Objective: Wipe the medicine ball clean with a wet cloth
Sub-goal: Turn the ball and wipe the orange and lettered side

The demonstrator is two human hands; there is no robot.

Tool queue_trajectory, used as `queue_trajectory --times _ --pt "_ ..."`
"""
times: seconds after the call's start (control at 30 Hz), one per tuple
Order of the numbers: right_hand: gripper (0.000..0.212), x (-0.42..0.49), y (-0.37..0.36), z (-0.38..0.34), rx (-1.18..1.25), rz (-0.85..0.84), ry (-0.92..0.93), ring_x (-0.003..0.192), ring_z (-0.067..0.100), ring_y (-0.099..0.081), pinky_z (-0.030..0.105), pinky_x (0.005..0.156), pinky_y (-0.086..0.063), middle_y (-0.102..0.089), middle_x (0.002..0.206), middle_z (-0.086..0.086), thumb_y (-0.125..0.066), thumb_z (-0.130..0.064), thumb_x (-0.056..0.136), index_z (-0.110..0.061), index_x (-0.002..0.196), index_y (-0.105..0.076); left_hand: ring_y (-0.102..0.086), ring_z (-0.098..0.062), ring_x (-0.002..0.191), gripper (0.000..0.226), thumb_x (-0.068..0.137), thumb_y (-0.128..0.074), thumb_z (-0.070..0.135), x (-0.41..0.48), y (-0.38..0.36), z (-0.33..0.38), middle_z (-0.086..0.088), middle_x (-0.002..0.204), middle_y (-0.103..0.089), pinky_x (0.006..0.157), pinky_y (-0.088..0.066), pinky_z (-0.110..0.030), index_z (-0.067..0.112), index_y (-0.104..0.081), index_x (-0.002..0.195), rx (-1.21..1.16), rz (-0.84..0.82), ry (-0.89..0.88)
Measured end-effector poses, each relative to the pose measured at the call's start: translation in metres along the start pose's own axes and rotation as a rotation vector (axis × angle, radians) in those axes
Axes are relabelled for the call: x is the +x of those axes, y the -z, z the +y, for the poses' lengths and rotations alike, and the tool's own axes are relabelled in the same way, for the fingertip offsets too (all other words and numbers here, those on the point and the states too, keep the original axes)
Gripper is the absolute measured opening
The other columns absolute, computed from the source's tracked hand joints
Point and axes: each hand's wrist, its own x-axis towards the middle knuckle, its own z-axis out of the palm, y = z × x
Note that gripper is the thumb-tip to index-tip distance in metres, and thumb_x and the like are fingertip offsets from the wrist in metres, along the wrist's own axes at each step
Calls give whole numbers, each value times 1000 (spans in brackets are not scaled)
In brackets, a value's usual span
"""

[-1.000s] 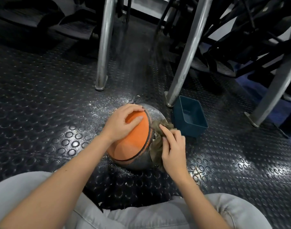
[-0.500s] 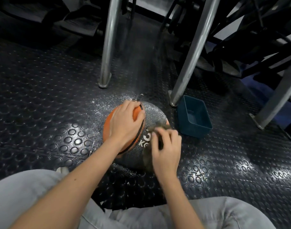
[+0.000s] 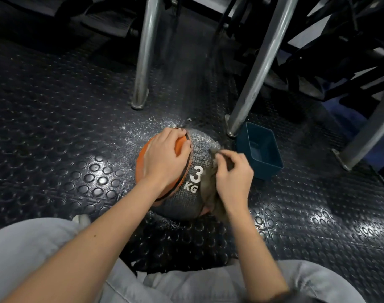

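medicine ball on floor, tub just right, metal legs behind, cloth against ball's right side

medicine ball | grey panel | white print "3" over "KG"
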Motion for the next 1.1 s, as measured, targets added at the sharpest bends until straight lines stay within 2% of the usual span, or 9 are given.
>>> queue_trajectory --times 0.1,0.3,0.5,0.67,0.77,0.83,0.9,0.93,1.1 --pt "18 15 0 5 -3 -17 -55 89 18 -58 12 70 -30 -62 94 6 -60 -17 91 -7 103 -70 -54 -14 102 25 94 -50 32 0 -1 0 8 112 -57 92 -42 -36 18 -61 112 -5 6 8" --pt "15 -66 4 2 115 73 95 76 12 -59 18 74 -46 -62 83 0 -65 -13 82 -7 93 -73 -55 -13 100 24 92 -51 34 -1 -4 2 9 110 -58 90 -44 -37 21 -62 109 -30 17 37" --pt "14 16 1 5 93 20 -16 80 16 -59 0 71 -34 -60 82 0 -67 -11 86 -5 98 -73 -52 -15 105 26 92 -53 33 -3 -4 0 6 112 -58 93 -42 -36 17 -62 111 -10 39 5" --pt "14 -53 -2 -4 156 141 121 80 21 -61 30 75 -50 -58 83 1 -65 -10 85 -5 96 -72 -49 -12 103 26 91 -53 36 -2 -6 3 9 110 -56 90 -38 -32 20 -60 110 1 31 29" --pt "15 -62 -2 1 143 100 231 78 27 -62 35 70 -52 -58 80 4 -63 -11 86 -2 94 -72 -50 -12 104 28 91 -52 38 -1 -7 4 9 111 -56 92 -40 -34 21 -60 111 1 7 8" --pt "14 -35 0 5 123 77 161 83 28 -63 25 78 -49 -58 80 1 -66 -10 85 -2 94 -73 -50 -13 105 33 89 -49 41 0 -7 3 8 110 -56 91 -40 -34 19 -60 111 1 -5 -3" --pt "16 2 0 10 93 51 40 83 21 -61 5 74 -38 -59 82 0 -67 -13 86 -4 98 -73 -50 -13 102 37 87 -44 44 1 -7 2 8 107 -55 89 -40 -34 19 -59 109 4 -11 -9" --pt "18 17 0 13 73 24 3 82 19 -60 2 72 -36 -60 83 1 -66 -16 87 -6 100 -73 -50 -13 101 37 86 -44 44 1 -7 2 9 106 -55 88 -40 -34 19 -59 108 2 -10 -12" --pt "12 -23 0 0 88 72 120 78 17 -59 21 77 -46 -61 83 2 -66 -11 85 -7 94 -73 -53 -16 100 31 87 -49 42 4 -9 1 6 105 -55 87 -42 -36 19 -59 104 -8 27 22"
